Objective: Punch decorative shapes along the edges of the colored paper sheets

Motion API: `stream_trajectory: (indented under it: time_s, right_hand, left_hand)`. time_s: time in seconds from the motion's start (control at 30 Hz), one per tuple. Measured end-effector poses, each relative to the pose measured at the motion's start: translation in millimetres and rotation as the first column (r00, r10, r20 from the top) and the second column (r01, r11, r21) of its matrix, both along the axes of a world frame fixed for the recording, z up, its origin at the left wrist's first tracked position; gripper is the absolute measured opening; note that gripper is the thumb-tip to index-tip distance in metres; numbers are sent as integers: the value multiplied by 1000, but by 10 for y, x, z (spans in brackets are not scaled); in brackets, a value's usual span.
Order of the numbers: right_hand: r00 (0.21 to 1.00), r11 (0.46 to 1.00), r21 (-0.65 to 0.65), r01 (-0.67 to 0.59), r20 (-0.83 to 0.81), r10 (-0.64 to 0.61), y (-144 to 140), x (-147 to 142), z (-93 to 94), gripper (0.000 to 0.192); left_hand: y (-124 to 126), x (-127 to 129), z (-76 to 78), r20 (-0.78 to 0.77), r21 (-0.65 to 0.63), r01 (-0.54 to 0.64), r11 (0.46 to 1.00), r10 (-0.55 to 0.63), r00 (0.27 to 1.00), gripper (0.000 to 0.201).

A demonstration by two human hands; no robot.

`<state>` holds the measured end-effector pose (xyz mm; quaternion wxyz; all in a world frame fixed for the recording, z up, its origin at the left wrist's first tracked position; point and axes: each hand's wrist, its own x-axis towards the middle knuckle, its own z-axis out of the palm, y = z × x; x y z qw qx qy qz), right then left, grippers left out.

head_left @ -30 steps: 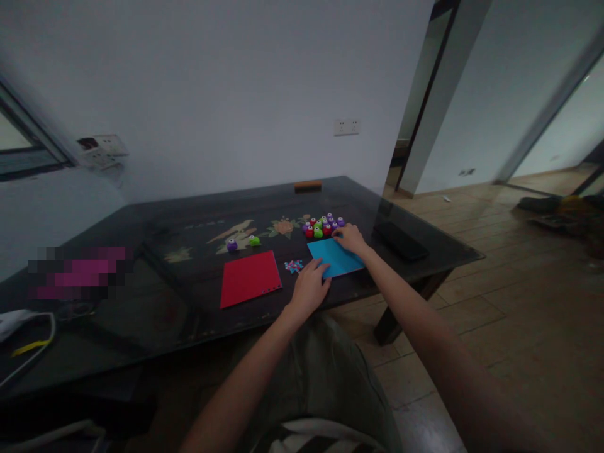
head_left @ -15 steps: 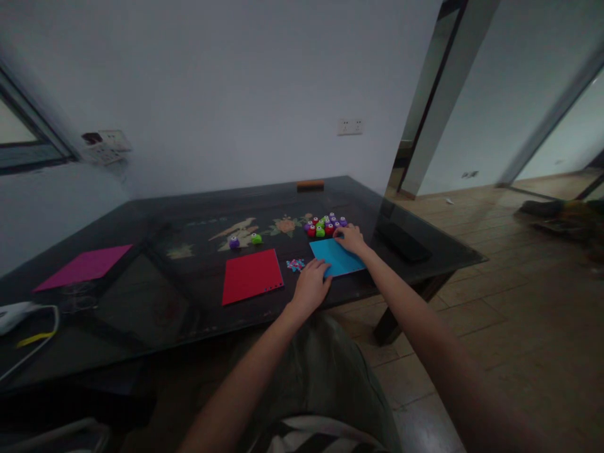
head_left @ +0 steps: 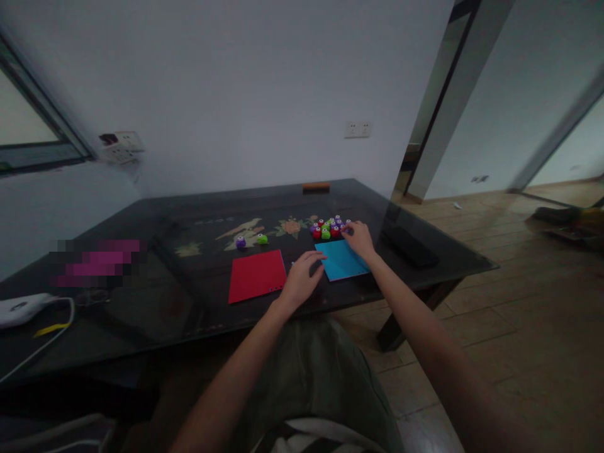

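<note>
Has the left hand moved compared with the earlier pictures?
Yes. The left hand shifted left off the blue sheet's corner, toward the red sheet, and now covers the small paper bits.

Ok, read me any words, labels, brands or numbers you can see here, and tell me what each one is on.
None can be read.
Red sheet: blank.
Blue sheet: blank.
Small punches: any marks too small to read.
Magenta sheet: blurred out.

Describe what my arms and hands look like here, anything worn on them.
Both arms are bare from the bottom of the frame to the fingers: no sleeves show. The left hand and right hand wear no gloves, and no watch, ring or bracelet can be made out in the dim light. Both forearms look slim and stretched long by the wide lens.
</note>
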<state>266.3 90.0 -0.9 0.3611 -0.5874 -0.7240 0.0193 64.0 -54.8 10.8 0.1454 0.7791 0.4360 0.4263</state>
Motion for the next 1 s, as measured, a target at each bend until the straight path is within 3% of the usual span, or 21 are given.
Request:
stream_trajectory:
  time_s: [0.1,0.17,0.3,0.4,0.53,0.7,0.8,1.0]
  right_hand:
    - [993,992,62,-108,-48,111,-49,-185,64,12]
    - [972,974,58,-217,-84,221,-102,-402,96,10]
    - [897,897,-57,-439,-85,434,-210,-979,125,10]
    - [850,831,-204,-518,-17,526,-243,-1393,114,13]
    - [789,771,-299,-562,85,608,-217,-1707,64,40]
    - [736,760,-342,-553,227,638,-169,-1760,-16,78]
    - [729,756,-350,-553,236,643,-150,-1762,-49,79]
    - [734,746,-329,-579,188,652,-138,-1781,-84,70]
  left_hand:
    - [130,-487,186,52,-20,-16,1000,17,999,22]
    - [267,-892,229,56,-64,-47,997,51,997,23]
    - [549,-1645,76,-62,-108,-228,968,222,973,23]
    - [650,-1995,-104,-126,-99,-319,943,306,944,23]
    - [632,-2162,-211,-190,-122,-303,945,278,942,29]
    - [602,-2159,-211,-343,-189,-259,947,184,921,45]
    - [611,-2157,-224,-370,-203,-255,945,168,914,54]
    - [604,-2168,-242,-340,-183,-218,959,146,929,51]
